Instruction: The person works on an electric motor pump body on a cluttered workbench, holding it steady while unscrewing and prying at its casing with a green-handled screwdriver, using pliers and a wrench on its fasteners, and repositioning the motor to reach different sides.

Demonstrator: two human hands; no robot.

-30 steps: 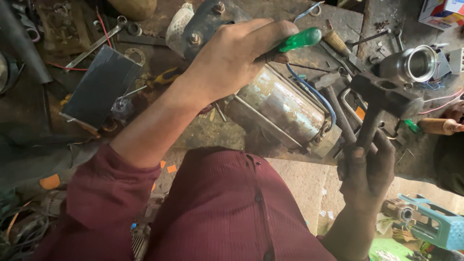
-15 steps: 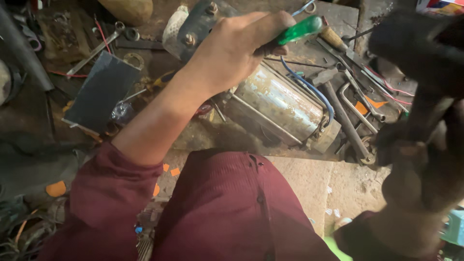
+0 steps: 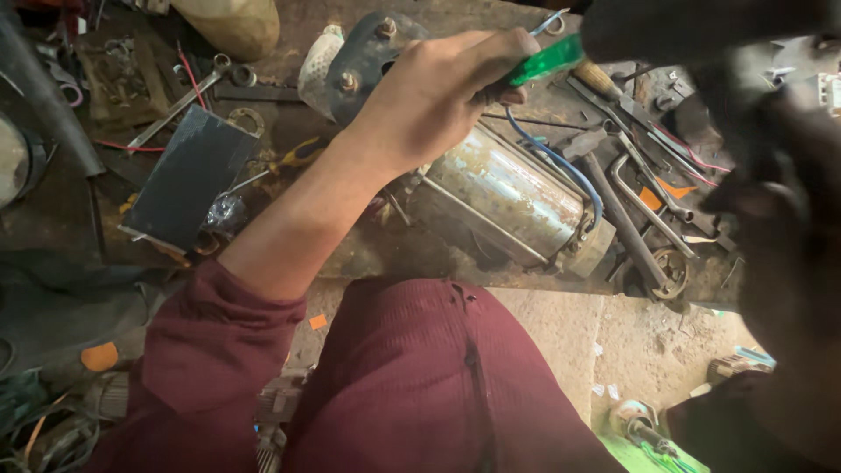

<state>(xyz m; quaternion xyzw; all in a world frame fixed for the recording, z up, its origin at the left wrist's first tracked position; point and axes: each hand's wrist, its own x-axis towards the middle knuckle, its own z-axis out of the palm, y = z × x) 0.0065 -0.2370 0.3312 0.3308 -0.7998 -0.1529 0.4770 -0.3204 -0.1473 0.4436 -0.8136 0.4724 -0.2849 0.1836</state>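
no labels, signs or screens are visible in the head view. one possible package only — a small box-like item [image 3: 830, 88] at the right edge of the bench, white with a red-and-blue patch, largely cut off by the frame and blurred; its kind cannot be confirmed. a dark grey rectangular slab [image 3: 188, 180] lies left of centre on the bench — flat, tilted, with no visible display or marking.

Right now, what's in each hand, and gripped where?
Left hand grips a screwdriver by its green handle, above the metal motor. Right hand is a dark blur close to the camera; its hold cannot be told.
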